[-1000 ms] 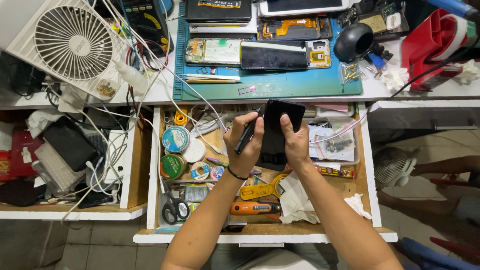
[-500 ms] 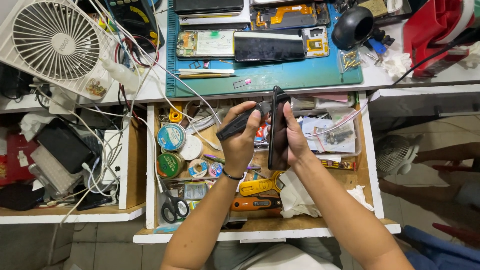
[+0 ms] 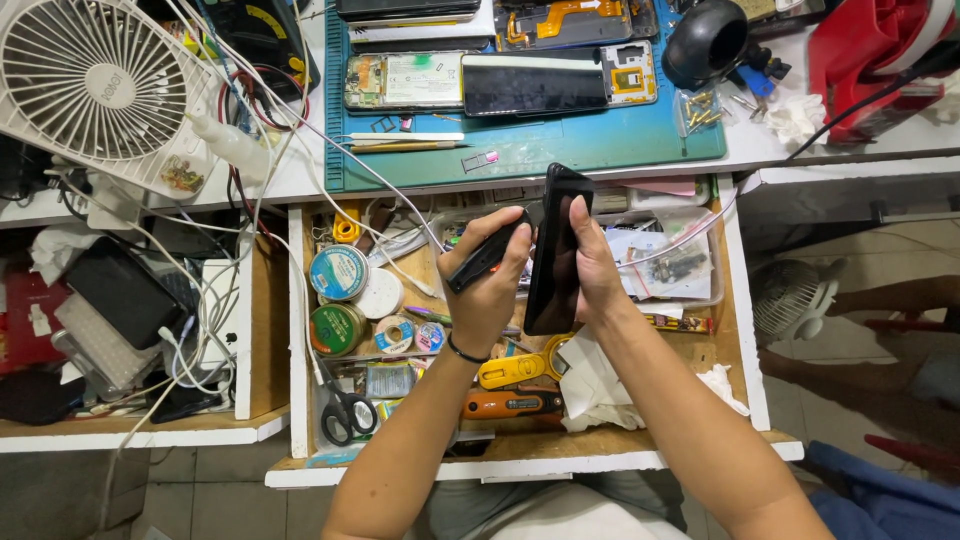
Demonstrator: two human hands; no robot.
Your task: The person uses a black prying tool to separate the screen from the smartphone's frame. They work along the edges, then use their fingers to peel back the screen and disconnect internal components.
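Note:
Over an open wooden drawer (image 3: 296, 330), my right hand (image 3: 592, 268) holds a black phone (image 3: 552, 250) turned nearly edge-on to me, thumb on its upper side. My left hand (image 3: 487, 285) grips a black tool with a red mark (image 3: 487, 254) and holds its tip against the phone's left edge. A dark band circles my left wrist. Both forearms come up from the bottom of the view.
The drawer holds tape rolls (image 3: 338, 271), scissors (image 3: 347, 411), a yellow tool (image 3: 515, 369), an orange cutter (image 3: 512, 404) and white rags (image 3: 596, 385). Above lies a blue work mat (image 3: 600, 145) with opened phones (image 3: 408, 81). A white fan (image 3: 90, 75) and tangled cables (image 3: 200, 300) sit left.
I have turned the phone from facing me to nearly edge-on, and my left hand has shifted the black tool along its left edge. The view has drifted slightly.

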